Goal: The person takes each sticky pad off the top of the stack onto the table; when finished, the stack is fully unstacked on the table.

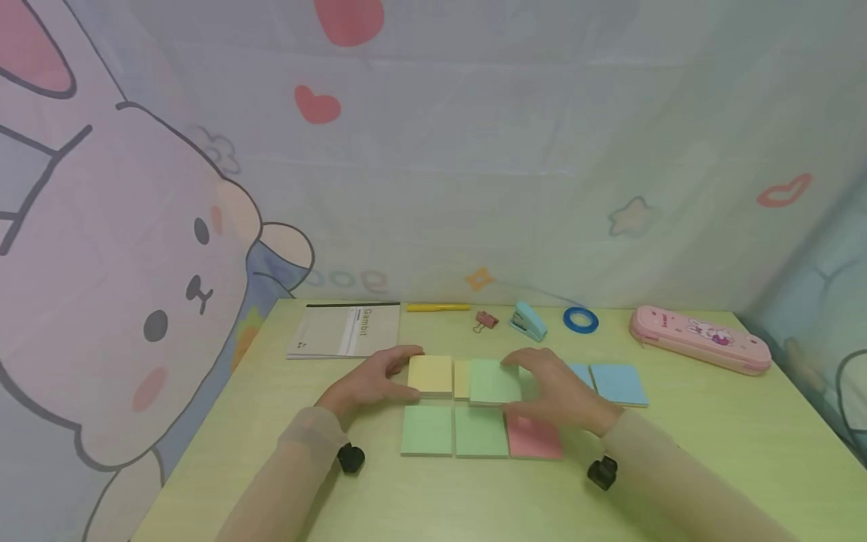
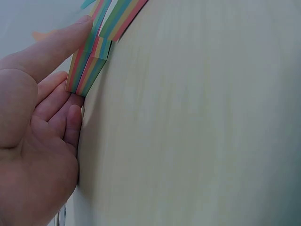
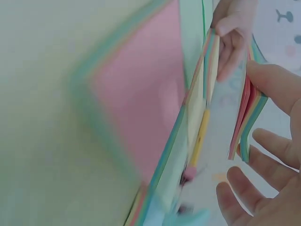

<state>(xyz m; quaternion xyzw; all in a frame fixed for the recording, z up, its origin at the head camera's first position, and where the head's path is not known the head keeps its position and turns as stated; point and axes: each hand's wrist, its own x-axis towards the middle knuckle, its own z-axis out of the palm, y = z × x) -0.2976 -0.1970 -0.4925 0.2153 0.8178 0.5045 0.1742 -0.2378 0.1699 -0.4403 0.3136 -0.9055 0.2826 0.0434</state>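
My left hand (image 1: 372, 380) holds the left end of a yellow sticky note pad (image 1: 430, 375), thumb at its near side and fingers at its far side. In the left wrist view, striped pad edges (image 2: 87, 70) lie between thumb and fingers. My right hand (image 1: 555, 388) grips a green sticky note pad (image 1: 494, 380) between thumb and fingers; the right wrist view shows this pad (image 3: 249, 113) raised. It partly covers a second yellow pad (image 1: 461, 379). In front lie two green pads (image 1: 427, 430) and a pink pad (image 1: 535, 438), side by side.
Two blue pads (image 1: 619, 384) lie right of my right hand, one partly hidden. Along the back are a notebook (image 1: 325, 331), yellow pen (image 1: 437, 307), binder clip (image 1: 485, 321), stapler (image 1: 528, 321), blue tape roll (image 1: 580, 320) and pink pencil case (image 1: 701, 340).
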